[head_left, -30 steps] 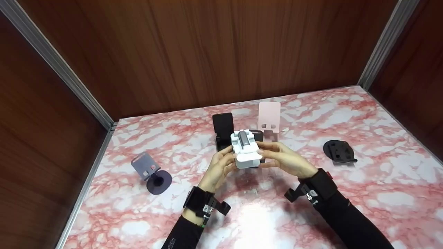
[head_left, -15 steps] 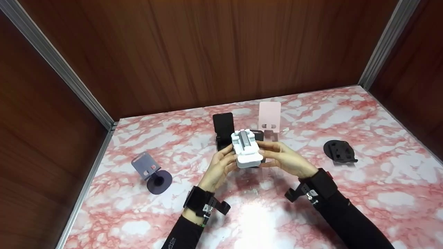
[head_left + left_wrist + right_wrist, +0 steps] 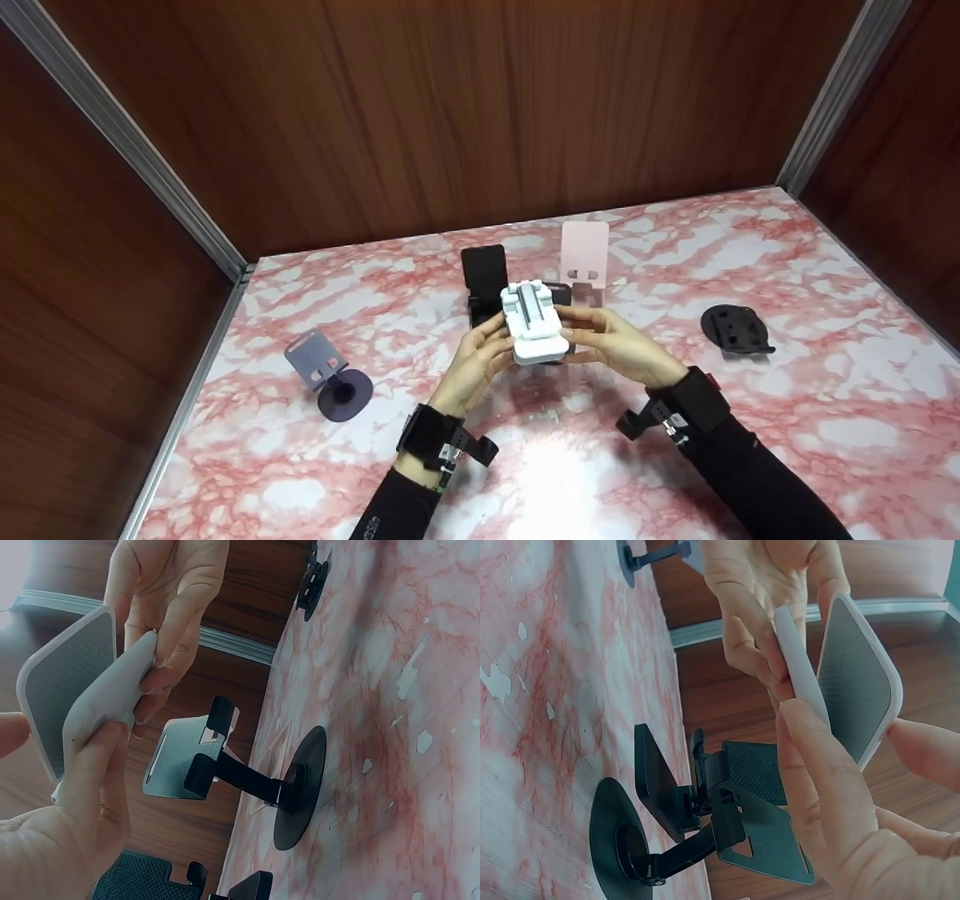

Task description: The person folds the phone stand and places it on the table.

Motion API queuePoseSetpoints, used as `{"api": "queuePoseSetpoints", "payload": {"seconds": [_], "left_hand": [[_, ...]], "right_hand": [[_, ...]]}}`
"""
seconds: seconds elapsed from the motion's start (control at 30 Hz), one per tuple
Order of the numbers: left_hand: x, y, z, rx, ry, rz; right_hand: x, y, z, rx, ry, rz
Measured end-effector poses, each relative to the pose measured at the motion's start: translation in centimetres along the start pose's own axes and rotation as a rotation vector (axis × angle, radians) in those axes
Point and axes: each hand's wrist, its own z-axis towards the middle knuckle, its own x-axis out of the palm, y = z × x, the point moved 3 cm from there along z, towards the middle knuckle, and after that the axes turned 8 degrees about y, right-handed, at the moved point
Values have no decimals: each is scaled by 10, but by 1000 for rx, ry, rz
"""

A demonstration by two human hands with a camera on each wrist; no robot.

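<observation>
Your left hand (image 3: 469,371) and right hand (image 3: 624,346) clamp the white rounded plastic folding stand (image 3: 535,322) above the pink-and-white marbled counter (image 3: 409,315), inside its far edge. Ease the stand's panels (image 3: 75,679) evenly, without twisting.

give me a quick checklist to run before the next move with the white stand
1. Left hand gripping the white rectangular folding stand: ok, its fingers hold one side.
2. Right hand gripping too: ok, on the opposite side.
3. Stand held off the red-and-white marbled tabletop: ok.
4. Grey-faced, white-rimmed panel folded flat against the slim white panel: not ok, an angled gap shows.
5. Purple-grey stand with round base apart from both hands: ok.
6. Spot beneath free: cannot tell, partly hidden in the head view.
</observation>
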Motion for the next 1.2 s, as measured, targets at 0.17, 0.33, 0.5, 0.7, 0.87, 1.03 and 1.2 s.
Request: {"api": "queuePoseSetpoints", "payload": {"seconds": [0.17, 0.33, 0.5, 0.7, 0.87, 1.03, 1.2], "left_hand": [[0, 0, 0, -3, -6, 8], [0, 1, 1, -5, -6, 29], [-1, 3, 2, -6, -8, 57], [-1, 5, 3, 6, -4, 92], [-1, 6, 3, 10, -12, 113], [2, 5, 2, 29, -18, 128], [5, 5, 2, 55, -15, 131]], "right_hand": [[0, 0, 0, 13, -26, -18], [0, 0, -1, 18, -39, -27], [0, -1, -1, 26, -52, -35], [1, 0, -1, 21, -76, -40], [1, 0, -1, 18, -91, -55], [1, 0, -1, 15, -97, -67], [0, 1, -2, 7, -95, -72]]}}
